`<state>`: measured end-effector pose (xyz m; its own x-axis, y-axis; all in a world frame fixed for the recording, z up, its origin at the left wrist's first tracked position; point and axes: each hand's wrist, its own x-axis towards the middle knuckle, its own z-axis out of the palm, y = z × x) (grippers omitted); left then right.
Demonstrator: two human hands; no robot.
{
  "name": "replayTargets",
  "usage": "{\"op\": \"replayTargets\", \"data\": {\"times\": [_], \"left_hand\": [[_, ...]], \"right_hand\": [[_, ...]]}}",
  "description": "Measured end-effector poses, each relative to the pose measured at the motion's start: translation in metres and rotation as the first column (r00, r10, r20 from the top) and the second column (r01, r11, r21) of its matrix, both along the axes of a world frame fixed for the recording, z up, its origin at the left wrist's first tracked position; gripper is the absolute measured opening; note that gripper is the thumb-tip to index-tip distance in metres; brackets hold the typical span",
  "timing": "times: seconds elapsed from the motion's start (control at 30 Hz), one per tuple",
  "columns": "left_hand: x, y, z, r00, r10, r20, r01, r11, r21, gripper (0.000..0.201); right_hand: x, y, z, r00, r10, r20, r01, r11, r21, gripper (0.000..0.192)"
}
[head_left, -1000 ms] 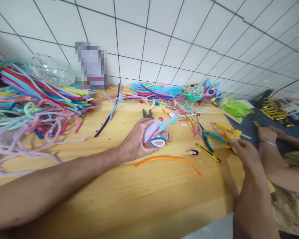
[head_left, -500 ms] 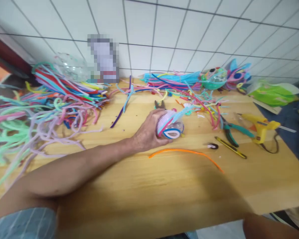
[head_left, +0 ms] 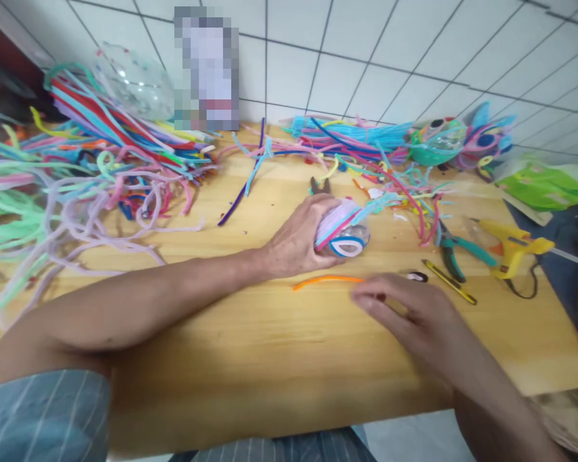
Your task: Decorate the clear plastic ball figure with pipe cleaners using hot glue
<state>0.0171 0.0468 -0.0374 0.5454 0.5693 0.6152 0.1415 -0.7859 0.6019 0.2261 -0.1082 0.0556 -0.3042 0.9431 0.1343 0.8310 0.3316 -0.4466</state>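
Note:
My left hand (head_left: 301, 240) is wrapped round a clear plastic ball (head_left: 356, 232) from its left side. Lilac, pink and light blue pipe cleaners cover part of the ball, and a blue-and-white pipe-cleaner loop (head_left: 347, 248) sits on its near face. Thumb and fingertips of my right hand (head_left: 407, 308) close together at an orange pipe cleaner (head_left: 325, 280) lying on the table. Its right part is hidden behind that hand. Just behind the ball, the dark jaws of a tool (head_left: 320, 186) show.
Pipe cleaners (head_left: 106, 147) are heaped at the left. Farther back stand two decorated balls, one green (head_left: 438, 144). On the right lie teal-handled pliers (head_left: 455, 253), a yellow cutter knife (head_left: 450, 282) and a yellow glue gun (head_left: 513, 247). Part of another person shows at the right edge.
My right hand has come in from the lower right and reached the orange pipe cleaner. The left hand keeps its hold on the ball. The whole view has shifted slightly.

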Motion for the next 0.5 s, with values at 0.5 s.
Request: {"op": "replayTargets", "data": {"times": [0.5], "left_hand": [[0.002, 0.004, -0.007, 0.998, -0.055, 0.035, 0.054, 0.998, 0.03, 0.087]], "right_hand": [[-0.032, 0.004, -0.061, 0.995, -0.064, 0.078, 0.056, 0.994, 0.094, 0.022]]}}
